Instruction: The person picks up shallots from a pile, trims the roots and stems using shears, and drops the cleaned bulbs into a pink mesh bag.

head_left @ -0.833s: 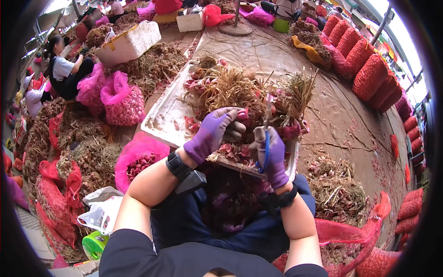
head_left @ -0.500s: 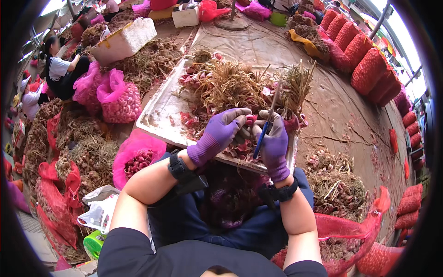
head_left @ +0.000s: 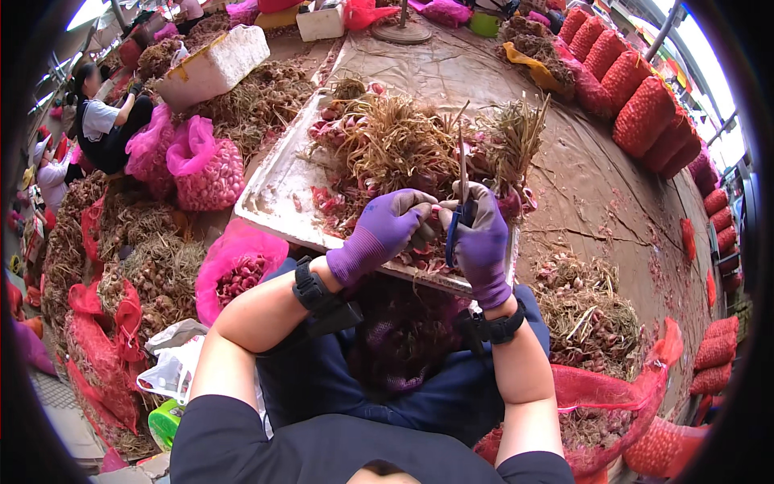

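Observation:
Both of my hands wear purple gloves with greyish palms and meet over a white foam tray [head_left: 270, 194]. My left hand [head_left: 391, 227] is closed, pinching a small pinkish garlic bulb [head_left: 436, 210] at its fingertips. My right hand [head_left: 481, 238] grips blue-handled scissors [head_left: 462, 153], blades pointing up and away from me; its fingertips are close to the bulb. Just beyond the hands, a heap of garlic with dry stalks [head_left: 403, 141] fills much of the tray. A further upright bunch [head_left: 516, 141] stands at the tray's right side. Loose red skins [head_left: 326, 200] lie inside.
To my left are a pink mesh bag of bulbs [head_left: 242, 274] and piles of dry garlic [head_left: 153, 274]. Another pile [head_left: 584, 310] lies right of the tray. Filled red sacks [head_left: 643, 119] line the far right. A person [head_left: 105, 121] sits at the far left.
The scissors have turned more upright, and their handles have shifted slightly in my right hand. My left hand stays nearly in place, still pinching the bulb.

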Motion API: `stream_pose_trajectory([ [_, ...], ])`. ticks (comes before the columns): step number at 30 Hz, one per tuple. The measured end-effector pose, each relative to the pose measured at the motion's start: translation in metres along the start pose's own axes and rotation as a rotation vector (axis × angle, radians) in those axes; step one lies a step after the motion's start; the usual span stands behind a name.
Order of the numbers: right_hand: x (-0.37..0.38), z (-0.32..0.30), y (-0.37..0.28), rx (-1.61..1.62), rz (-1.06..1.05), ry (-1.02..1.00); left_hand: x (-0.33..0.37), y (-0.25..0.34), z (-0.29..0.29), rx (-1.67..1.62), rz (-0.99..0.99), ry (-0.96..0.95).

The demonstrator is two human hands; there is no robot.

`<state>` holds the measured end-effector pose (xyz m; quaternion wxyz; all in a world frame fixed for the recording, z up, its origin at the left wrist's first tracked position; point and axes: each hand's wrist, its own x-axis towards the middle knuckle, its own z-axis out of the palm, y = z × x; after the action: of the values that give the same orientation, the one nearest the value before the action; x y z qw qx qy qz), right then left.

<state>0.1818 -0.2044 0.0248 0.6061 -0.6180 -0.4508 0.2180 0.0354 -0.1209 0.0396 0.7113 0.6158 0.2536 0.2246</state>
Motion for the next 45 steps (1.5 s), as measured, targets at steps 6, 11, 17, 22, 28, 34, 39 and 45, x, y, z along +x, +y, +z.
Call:
stream_pose_trajectory([
  [6,0.002,0.004,0.004,0.064,-0.063,0.078,0.004,-0.006,-0.002,-0.097,-0.082,0.01],
  [11,0.022,-0.013,0.015,-0.159,0.032,0.21,0.0,0.0,0.008,-0.009,0.108,0.082],
  [17,0.013,-0.014,-0.015,0.277,0.132,-0.006,0.005,-0.007,-0.003,0.055,0.142,0.093],
  [22,0.005,-0.007,0.001,0.05,0.008,0.035,0.007,-0.019,0.004,0.009,0.166,0.047],
  [28,0.011,-0.012,-0.009,0.452,0.287,0.017,-0.003,-0.011,-0.001,0.021,0.309,-0.279],
  [34,0.023,-0.018,0.006,0.315,0.146,0.173,-0.042,0.021,-0.091,-0.039,0.383,0.163],
  [39,0.032,-0.024,0.05,0.114,-0.174,0.234,-0.151,-0.063,-0.228,0.133,-0.004,0.739],
  [45,0.0,0.003,0.026,0.588,0.131,0.093,-0.282,-0.253,-0.312,0.529,-0.575,0.81],
])
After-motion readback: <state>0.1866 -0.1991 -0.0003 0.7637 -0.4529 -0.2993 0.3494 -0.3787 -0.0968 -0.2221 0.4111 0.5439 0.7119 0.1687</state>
